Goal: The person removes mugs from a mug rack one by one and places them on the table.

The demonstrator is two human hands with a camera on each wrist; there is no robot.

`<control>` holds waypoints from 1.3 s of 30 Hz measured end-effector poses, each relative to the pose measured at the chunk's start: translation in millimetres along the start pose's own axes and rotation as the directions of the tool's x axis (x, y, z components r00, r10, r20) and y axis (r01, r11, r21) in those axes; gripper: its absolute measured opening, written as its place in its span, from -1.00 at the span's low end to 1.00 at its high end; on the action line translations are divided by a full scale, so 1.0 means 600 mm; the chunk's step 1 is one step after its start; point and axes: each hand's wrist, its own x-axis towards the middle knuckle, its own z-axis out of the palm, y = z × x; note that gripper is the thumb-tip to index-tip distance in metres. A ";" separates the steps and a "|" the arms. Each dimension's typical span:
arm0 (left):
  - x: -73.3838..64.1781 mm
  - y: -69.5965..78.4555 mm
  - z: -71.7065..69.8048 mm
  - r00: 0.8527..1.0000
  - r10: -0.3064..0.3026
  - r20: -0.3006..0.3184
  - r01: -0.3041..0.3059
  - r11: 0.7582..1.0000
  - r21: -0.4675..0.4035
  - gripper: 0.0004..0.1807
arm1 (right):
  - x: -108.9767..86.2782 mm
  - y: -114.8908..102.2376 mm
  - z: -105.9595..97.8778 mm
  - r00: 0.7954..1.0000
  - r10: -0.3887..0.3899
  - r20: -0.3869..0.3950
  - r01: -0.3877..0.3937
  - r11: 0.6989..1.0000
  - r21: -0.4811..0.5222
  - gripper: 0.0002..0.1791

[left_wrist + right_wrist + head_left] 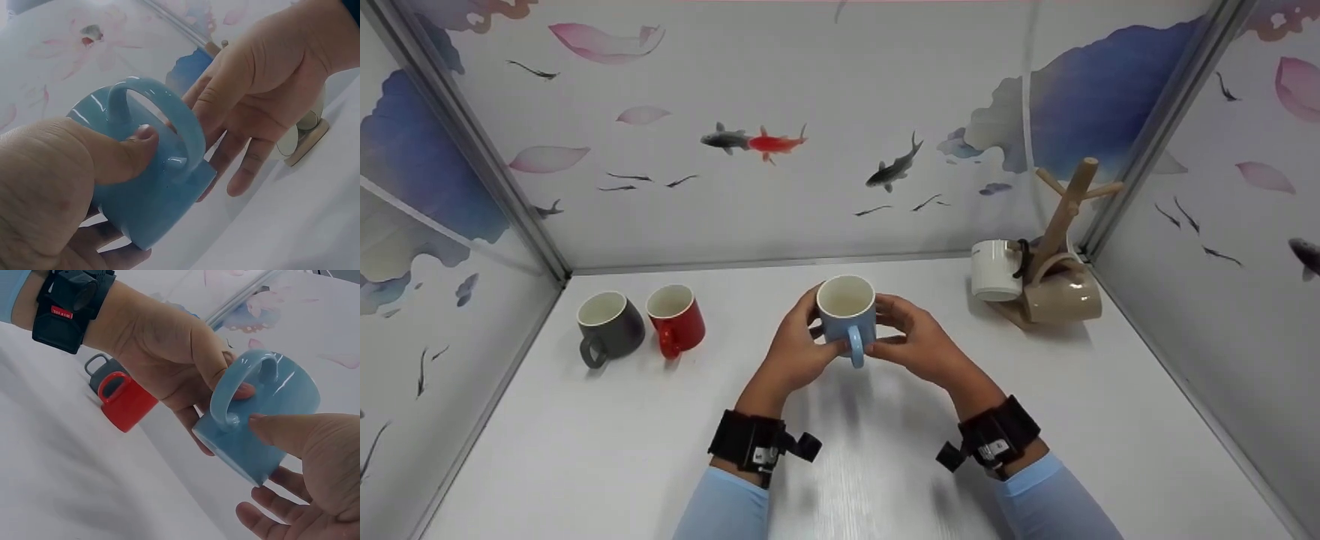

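A light blue mug (837, 324) with a cream inside is held up over the white table, its handle facing me. My left hand (801, 346) grips it from the left, with the thumb pressed on the wall beside the handle, as the left wrist view shows. On the other side my right hand (919, 341) also holds the mug, its thumb near the handle's lower end in the right wrist view. Its other fingers reach round toward the mug's far side and are partly hidden.
On the left of the table (585, 450) stand a dark grey mug (622, 330) and a red mug (684, 330). At the back right, a wooden mug tree (1065, 214) bears a white mug (992, 274) and a beige mug (1065, 298). Printed panels wall the table.
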 end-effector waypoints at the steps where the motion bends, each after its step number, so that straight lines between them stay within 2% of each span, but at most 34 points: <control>1: 0.000 0.000 0.000 1.000 0.011 0.015 -0.011 1.000 -0.010 0.04 | 0.000 0.001 0.000 1.000 -0.001 0.014 0.001 1.000 0.002 -0.05; 8: -0.002 -0.003 0.000 0.988 0.059 0.140 -0.052 0.997 -0.054 0.07 | 0.000 0.010 0.003 0.997 -0.021 0.068 0.020 1.000 0.015 0.04; 12: -0.002 -0.003 -0.001 0.984 0.053 0.169 -0.050 0.998 -0.024 0.10 | -0.002 0.012 0.007 0.999 -0.015 0.050 0.015 1.000 -0.005 0.06; 17: -0.001 0.002 0.000 0.992 0.024 0.123 -0.027 0.999 0.021 0.05 | 0.000 0.018 0.012 1.000 -0.006 -0.020 0.007 1.000 0.010 0.03; 20: -0.001 0.009 0.002 0.997 0.004 0.080 -0.008 0.999 0.049 -0.07 | 0.002 0.020 0.014 0.996 0.004 -0.090 -0.003 1.000 0.014 0.02; 24: -0.002 0.021 0.005 0.999 -0.034 -0.032 0.036 0.996 0.084 -0.46 | 0.004 0.024 0.017 0.979 0.042 -0.197 -0.044 0.999 -0.007 0.06; 26: -0.002 0.027 0.008 0.994 -0.060 -0.091 0.068 0.993 0.091 -0.68 | 0.005 0.026 0.017 0.968 0.068 -0.240 -0.073 0.997 -0.012 0.09; 28: -0.003 0.034 0.013 0.989 -0.092 -0.116 0.103 0.991 0.087 -0.79 | 0.006 0.027 0.018 0.958 0.089 -0.273 -0.097 0.995 -0.017 0.10; 30: -0.003 0.040 0.020 0.988 -0.121 -0.098 0.129 0.988 0.084 -0.73 | 0.006 0.029 0.018 0.950 0.099 -0.297 -0.111 0.993 -0.025 0.10; 35: -0.005 0.044 0.042 0.987 -0.162 0.015 0.160 0.985 0.063 -0.55 | 0.007 0.030 0.020 0.935 0.104 -0.338 -0.124 0.991 -0.040 0.10; 39: -0.006 0.040 0.055 0.984 -0.173 0.036 0.173 0.985 0.020 -0.57 | 0.008 0.033 0.021 0.934 0.094 -0.346 -0.117 0.992 -0.048 0.07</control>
